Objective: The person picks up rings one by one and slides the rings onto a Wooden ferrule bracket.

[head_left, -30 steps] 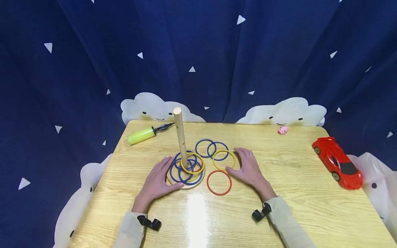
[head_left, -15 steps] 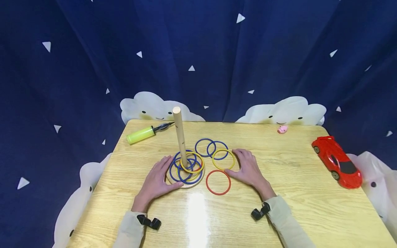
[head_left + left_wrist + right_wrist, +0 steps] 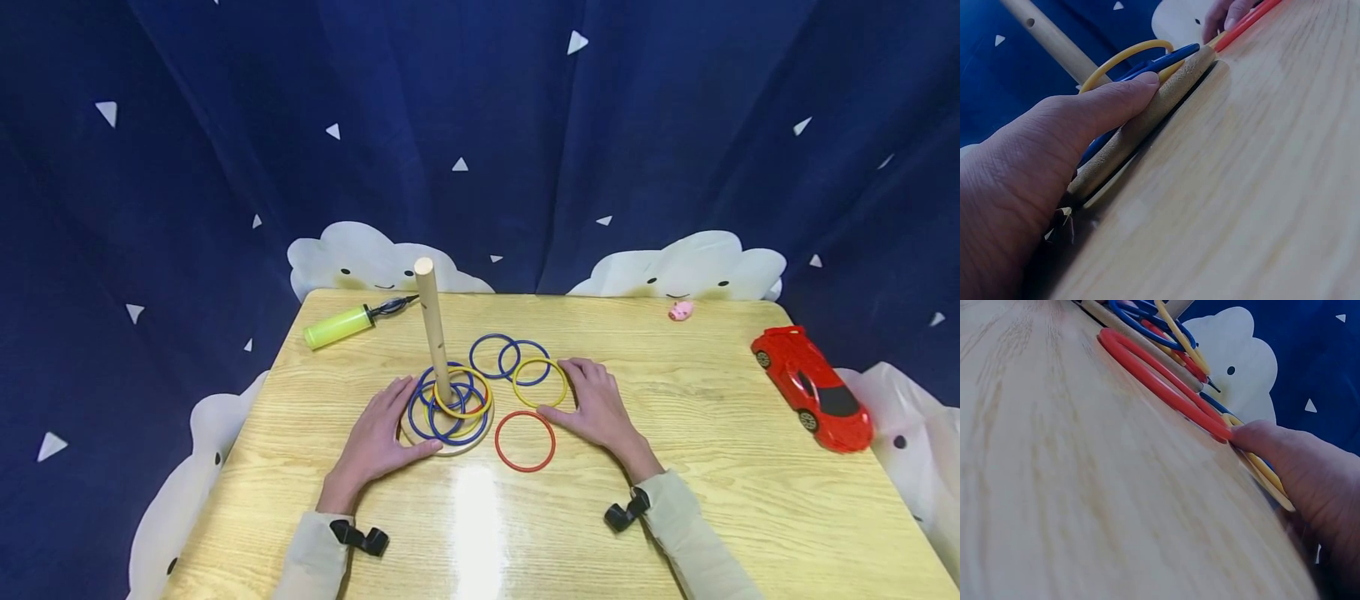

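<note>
A wooden ring-toss stand (image 3: 432,333) stands left of centre, its post upright with several blue, yellow and red rings around it on the round base (image 3: 415,431). My left hand (image 3: 378,437) holds the base's left side, thumb on the near rim; in the left wrist view the thumb (image 3: 1113,103) lies across the edge. My right hand (image 3: 600,408), fingers spread and slightly bent, rests at the right side of a yellow ring (image 3: 515,392). Its thumb (image 3: 1263,439) touches or nearly touches a red ring (image 3: 1160,394), which lies flat; its fingertips are hidden in the right wrist view.
Two overlapping blue rings (image 3: 471,360) lie behind the yellow one. A green hand pump (image 3: 341,327) lies at the back left of the wooden table (image 3: 705,500). A small pink pig (image 3: 681,311) is at the back right, and a red toy car (image 3: 813,392) near the right edge.
My right hand has shifted slightly left, and the red ring has slid a little left with it. The left hand stays at the stand's base. The head view has drifted slightly.
</note>
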Demonstrator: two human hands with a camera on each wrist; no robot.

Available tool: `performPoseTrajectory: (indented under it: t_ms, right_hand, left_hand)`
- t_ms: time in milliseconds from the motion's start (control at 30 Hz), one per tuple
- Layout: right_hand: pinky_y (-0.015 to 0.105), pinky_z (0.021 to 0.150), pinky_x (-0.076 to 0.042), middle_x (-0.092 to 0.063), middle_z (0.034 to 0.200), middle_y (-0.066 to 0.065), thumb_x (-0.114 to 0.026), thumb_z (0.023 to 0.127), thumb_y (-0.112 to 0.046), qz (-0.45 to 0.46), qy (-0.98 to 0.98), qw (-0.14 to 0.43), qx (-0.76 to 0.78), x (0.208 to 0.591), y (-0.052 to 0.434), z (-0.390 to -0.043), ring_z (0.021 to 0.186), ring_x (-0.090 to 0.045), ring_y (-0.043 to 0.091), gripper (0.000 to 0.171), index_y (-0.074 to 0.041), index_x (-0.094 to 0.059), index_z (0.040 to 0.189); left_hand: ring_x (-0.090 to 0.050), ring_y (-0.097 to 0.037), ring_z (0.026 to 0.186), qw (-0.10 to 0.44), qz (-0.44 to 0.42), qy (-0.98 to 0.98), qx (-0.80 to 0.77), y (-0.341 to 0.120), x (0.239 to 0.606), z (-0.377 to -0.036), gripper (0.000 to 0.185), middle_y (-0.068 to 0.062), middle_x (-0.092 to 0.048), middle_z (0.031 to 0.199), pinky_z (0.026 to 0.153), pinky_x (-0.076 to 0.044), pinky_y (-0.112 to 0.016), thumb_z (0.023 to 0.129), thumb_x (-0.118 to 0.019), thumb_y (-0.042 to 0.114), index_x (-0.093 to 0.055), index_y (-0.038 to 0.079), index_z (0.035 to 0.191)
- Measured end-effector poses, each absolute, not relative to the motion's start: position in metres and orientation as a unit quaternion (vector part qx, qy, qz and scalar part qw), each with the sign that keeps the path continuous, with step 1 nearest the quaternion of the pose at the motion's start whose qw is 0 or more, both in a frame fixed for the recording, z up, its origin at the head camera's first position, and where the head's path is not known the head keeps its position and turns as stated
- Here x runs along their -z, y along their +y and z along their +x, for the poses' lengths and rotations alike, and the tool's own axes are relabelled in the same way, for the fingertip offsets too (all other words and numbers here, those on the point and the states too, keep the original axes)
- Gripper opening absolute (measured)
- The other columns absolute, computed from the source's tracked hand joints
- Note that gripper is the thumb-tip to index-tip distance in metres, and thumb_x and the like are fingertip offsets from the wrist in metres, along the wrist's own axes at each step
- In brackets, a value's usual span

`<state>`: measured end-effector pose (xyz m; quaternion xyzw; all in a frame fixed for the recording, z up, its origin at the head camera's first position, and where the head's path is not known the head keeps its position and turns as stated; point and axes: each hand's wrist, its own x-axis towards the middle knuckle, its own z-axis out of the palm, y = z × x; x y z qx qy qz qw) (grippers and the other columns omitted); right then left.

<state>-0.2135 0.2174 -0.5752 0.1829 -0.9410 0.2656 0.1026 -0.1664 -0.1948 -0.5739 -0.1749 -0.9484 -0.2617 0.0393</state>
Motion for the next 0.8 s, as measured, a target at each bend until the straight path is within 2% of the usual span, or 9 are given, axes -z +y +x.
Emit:
performPoseTrajectory:
  t_ms: [167,367,633,800]
  right_hand:
    - [0.058,0.102,-0.039,-0.053,0.142,0.015,-0.08,0.079,-0.066,0.18,-0.941,0.106,-0.265,0.5765,0.2168,-0.2144,0.127,-0.048,0.04,0.09,-0.01,-0.057,0.145]
    - [0.06,0.102,-0.041,-0.053,0.14,0.018,-0.079,0.082,-0.063,0.176,-0.94,0.116,-0.268,0.5756,0.2157,-0.2127,0.127,-0.049,0.041,0.087,-0.005,-0.057,0.143]
    - [0.059,0.102,-0.039,-0.049,0.144,0.021,-0.077,0.078,-0.071,0.169,-0.949,0.112,-0.241,0.5758,0.2157,-0.214,0.129,-0.046,0.041,0.102,-0.002,-0.051,0.149]
    - [0.059,0.097,-0.039,-0.05,0.141,0.019,-0.077,0.077,-0.073,0.168,-0.952,0.113,-0.228,0.5747,0.212,-0.2164,0.125,-0.046,0.041,0.102,-0.006,-0.053,0.15]
  left_hand:
    - [-0.025,-0.029,0.158,0.04,-0.176,-0.947,0.264,-0.1948,0.5733,-0.1665,0.117,-0.006,-0.032,0.17,0.129,-0.022,-0.049,0.077,-0.072,0.081,-0.03,0.019,0.166]
    - [-0.025,-0.028,0.158,0.039,-0.175,-0.948,0.264,-0.1946,0.5727,-0.1663,0.117,-0.006,-0.032,0.17,0.13,-0.021,-0.049,0.077,-0.072,0.081,-0.03,0.019,0.167]
    - [-0.026,-0.029,0.158,0.04,-0.178,-0.946,0.269,-0.1924,0.5706,-0.1662,0.116,-0.007,-0.034,0.169,0.129,-0.023,-0.051,0.077,-0.073,0.08,-0.031,0.018,0.166]
    - [-0.025,-0.029,0.158,0.042,-0.178,-0.946,0.268,-0.1938,0.5719,-0.1662,0.116,-0.007,-0.033,0.169,0.128,-0.024,-0.052,0.077,-0.073,0.08,-0.031,0.019,0.166]
